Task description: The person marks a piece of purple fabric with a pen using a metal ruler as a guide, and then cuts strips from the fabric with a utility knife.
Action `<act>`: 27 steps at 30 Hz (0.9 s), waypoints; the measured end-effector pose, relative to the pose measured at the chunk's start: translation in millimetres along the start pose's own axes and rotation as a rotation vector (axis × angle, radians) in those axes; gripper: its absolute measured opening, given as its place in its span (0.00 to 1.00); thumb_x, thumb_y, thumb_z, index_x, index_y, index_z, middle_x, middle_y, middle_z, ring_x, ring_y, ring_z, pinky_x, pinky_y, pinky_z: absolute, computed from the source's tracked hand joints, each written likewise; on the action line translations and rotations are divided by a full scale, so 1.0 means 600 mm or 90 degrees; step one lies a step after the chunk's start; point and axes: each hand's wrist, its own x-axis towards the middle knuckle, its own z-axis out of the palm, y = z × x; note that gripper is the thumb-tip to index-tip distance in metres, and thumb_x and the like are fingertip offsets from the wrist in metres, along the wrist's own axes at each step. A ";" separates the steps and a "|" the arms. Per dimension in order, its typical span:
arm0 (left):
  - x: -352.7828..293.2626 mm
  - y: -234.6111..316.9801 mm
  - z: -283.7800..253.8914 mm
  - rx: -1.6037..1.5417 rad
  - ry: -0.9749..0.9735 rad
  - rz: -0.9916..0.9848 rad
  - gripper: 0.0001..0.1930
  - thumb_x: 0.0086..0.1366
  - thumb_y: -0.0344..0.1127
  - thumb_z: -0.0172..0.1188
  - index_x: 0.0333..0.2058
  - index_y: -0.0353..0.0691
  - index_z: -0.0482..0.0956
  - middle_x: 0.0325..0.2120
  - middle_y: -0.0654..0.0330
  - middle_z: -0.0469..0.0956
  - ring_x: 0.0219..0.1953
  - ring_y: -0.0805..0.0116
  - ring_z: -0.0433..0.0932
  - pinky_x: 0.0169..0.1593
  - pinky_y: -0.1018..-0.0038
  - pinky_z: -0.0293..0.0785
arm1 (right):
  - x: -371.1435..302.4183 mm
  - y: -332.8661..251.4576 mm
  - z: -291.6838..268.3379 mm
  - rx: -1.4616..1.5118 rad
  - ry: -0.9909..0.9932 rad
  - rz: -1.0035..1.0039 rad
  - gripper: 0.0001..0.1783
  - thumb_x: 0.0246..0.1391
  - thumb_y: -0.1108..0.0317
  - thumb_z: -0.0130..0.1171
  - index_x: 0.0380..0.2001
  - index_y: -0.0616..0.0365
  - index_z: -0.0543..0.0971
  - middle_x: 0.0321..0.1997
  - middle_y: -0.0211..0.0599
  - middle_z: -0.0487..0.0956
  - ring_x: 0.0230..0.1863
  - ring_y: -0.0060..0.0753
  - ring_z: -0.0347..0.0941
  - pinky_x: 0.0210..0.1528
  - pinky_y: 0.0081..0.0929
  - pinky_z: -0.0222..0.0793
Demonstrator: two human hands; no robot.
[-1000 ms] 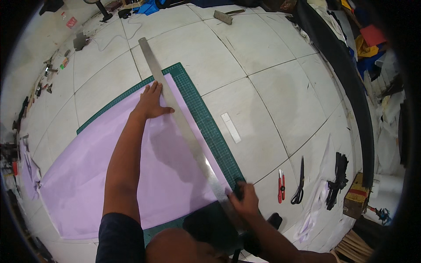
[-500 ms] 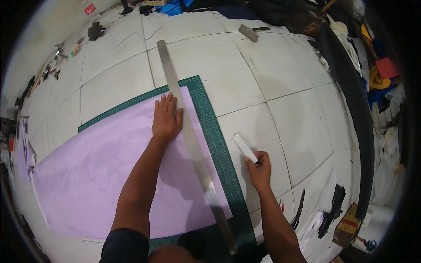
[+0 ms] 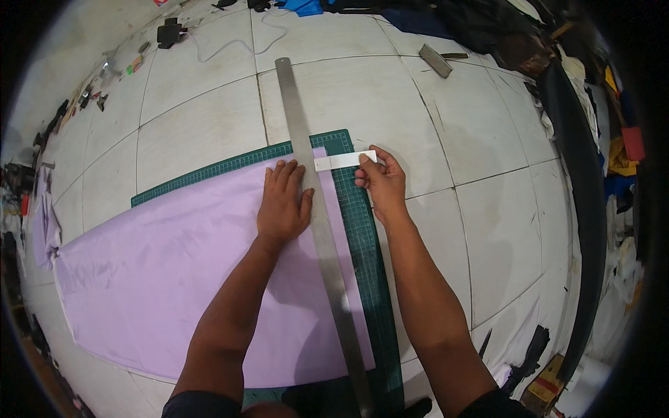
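A long metal ruler (image 3: 323, 244) lies lengthwise over lilac fabric (image 3: 174, 279), close to the fabric's right edge. Beneath both is a green cutting mat (image 3: 366, 258), showing along the top and right. My left hand (image 3: 284, 202) rests flat on the fabric with fingers spread, its fingertips and thumb beside the ruler's left edge. Between thumb and fingers, my right hand (image 3: 383, 180) pinches a short white strip (image 3: 341, 161), perhaps a small gauge. The strip lies across the fabric's right margin, its left end meeting the ruler near the mat's top edge.
White floor tiles (image 3: 202, 111) surround the mat. A small block-shaped tool (image 3: 436, 61) lies far right of centre. Dark cloth (image 3: 474, 28) is heaped at the back, and a long black roll (image 3: 582, 174) runs down the right side. Small items line the left wall.
My right hand has moved up and left, bringing the white strip from beside the mat to the ruler and turning it crosswise. My left hand still lies on the fabric. The view has shifted slightly.
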 end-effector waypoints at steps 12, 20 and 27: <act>0.002 0.002 -0.005 0.006 -0.011 -0.007 0.22 0.66 0.36 0.55 0.58 0.35 0.69 0.61 0.44 0.66 0.68 0.41 0.58 0.72 0.49 0.47 | 0.024 0.029 0.017 -0.114 0.072 -0.042 0.28 0.59 0.68 0.63 0.60 0.69 0.71 0.33 0.34 0.76 0.28 0.20 0.76 0.25 0.19 0.76; 0.003 0.000 -0.004 0.010 -0.010 -0.006 0.23 0.65 0.35 0.56 0.57 0.34 0.69 0.60 0.43 0.66 0.68 0.41 0.58 0.72 0.49 0.47 | 0.026 0.022 0.022 -0.169 0.065 -0.034 0.30 0.58 0.66 0.65 0.62 0.65 0.71 0.31 0.34 0.77 0.27 0.19 0.76 0.25 0.19 0.75; 0.004 0.002 -0.004 -0.005 -0.014 -0.017 0.23 0.65 0.35 0.56 0.57 0.34 0.68 0.60 0.44 0.66 0.68 0.41 0.58 0.72 0.48 0.46 | 0.028 0.025 0.020 -0.175 0.067 -0.035 0.30 0.58 0.66 0.65 0.61 0.65 0.72 0.30 0.34 0.78 0.27 0.19 0.76 0.25 0.19 0.74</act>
